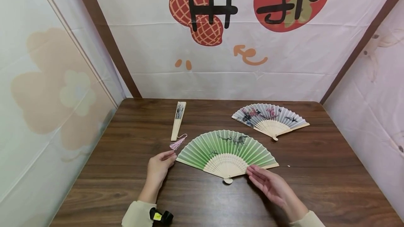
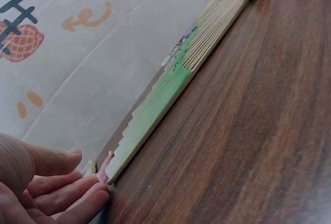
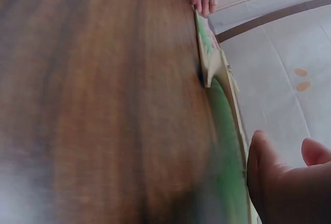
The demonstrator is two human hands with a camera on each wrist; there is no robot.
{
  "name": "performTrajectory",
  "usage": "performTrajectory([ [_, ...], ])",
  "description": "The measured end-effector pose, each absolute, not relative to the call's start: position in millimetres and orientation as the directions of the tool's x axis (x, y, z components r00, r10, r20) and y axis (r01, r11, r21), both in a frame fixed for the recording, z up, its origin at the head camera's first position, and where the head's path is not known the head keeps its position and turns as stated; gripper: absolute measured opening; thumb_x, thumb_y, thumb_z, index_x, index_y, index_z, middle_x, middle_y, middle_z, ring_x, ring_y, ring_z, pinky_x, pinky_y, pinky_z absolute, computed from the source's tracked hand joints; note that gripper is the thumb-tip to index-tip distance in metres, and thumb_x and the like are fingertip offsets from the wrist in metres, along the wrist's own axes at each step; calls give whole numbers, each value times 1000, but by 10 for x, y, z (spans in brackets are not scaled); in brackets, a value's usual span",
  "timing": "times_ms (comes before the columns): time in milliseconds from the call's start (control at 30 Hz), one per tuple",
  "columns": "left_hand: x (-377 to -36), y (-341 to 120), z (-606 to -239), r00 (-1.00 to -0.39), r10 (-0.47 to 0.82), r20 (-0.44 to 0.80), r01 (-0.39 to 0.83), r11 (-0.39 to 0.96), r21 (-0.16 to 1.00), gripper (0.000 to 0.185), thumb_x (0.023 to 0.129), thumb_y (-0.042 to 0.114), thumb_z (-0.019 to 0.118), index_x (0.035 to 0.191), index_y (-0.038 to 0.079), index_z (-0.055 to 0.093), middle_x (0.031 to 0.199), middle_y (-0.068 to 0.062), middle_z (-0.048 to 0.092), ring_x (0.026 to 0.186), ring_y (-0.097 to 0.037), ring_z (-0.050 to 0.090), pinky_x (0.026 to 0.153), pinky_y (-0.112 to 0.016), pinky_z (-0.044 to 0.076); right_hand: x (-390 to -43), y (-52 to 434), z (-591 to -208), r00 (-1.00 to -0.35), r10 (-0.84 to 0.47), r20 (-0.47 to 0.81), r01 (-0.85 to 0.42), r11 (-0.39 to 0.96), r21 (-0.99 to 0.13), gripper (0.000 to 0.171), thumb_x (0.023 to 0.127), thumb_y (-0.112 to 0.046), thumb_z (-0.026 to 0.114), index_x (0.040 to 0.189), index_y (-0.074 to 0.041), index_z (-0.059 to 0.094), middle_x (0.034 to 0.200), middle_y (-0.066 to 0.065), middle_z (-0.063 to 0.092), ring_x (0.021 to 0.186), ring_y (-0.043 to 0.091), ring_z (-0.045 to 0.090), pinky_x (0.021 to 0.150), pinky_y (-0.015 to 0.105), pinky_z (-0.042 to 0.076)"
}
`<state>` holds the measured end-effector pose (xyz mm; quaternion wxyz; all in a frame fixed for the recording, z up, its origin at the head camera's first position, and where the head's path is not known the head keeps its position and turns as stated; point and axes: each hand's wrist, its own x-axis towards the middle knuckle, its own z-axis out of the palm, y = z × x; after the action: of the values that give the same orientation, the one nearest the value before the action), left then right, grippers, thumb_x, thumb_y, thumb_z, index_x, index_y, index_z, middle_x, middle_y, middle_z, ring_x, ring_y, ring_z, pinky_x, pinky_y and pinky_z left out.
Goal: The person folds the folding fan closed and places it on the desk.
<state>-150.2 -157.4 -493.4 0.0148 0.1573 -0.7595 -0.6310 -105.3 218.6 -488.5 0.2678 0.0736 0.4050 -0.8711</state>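
Observation:
A spread green folding fan (image 1: 228, 148) with pale slats and a dark branch print lies on the table, its pivot toward me. My left hand (image 1: 158, 170) is at the fan's left corner, fingers extended; in the left wrist view the fingertips (image 2: 95, 195) meet or nearly meet that corner, and the thumb stands apart. Beside the lower right slats is my right hand (image 1: 271, 186), its fingers straight and palm turned inward. Whether it touches the fan is hard to tell; the right wrist view is blurred there.
Behind the left hand lies a folded fan (image 1: 178, 121) with a pink tassel (image 1: 177, 143). A second spread fan (image 1: 272, 116), greyish with pink blossoms, is at the back right. Printed cloth walls (image 1: 202, 83) border the brown wooden table (image 1: 126, 132). A tiny white speck lies right of the green fan.

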Motion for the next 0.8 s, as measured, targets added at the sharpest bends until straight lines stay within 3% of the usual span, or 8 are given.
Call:
performTrajectory([
  [267, -1481, -1577, -4966, -947, -245, -210, -237, 88, 967, 31, 92, 1, 67, 119, -15, 64, 110, -25, 72, 77, 6, 64, 69, -9, 56, -940, 2176, -4969, -792, -481, -376, 597, -480, -643, 31, 108, -14, 40, 110, -8, 70, 115, 8, 73, 111, 15, 68, 104, 24, 53],
  [533, -1490, -1566, -5001, -945, -244, -218, -235, 42, 971, 31, 92, -1, 66, 119, -16, 63, 111, -26, 71, 78, 6, 65, 71, -10, 57, -950, 2083, -5027, -777, -463, -427, 624, -471, -624, 25, 107, -17, 44, 114, -3, 64, 118, 13, 70, 112, 19, 67, 105, 29, 53],
  [800, -1504, -1562, -4994, -948, -243, -206, -223, 45, 974, 31, 92, -2, 65, 119, -17, 63, 108, -25, 72, 78, 6, 65, 72, -12, 58, -1009, 2035, -5011, -769, -459, -446, 639, -514, -572, 26, 107, -17, 44, 105, -5, 66, 112, 13, 72, 108, 19, 69, 105, 29, 53],
])
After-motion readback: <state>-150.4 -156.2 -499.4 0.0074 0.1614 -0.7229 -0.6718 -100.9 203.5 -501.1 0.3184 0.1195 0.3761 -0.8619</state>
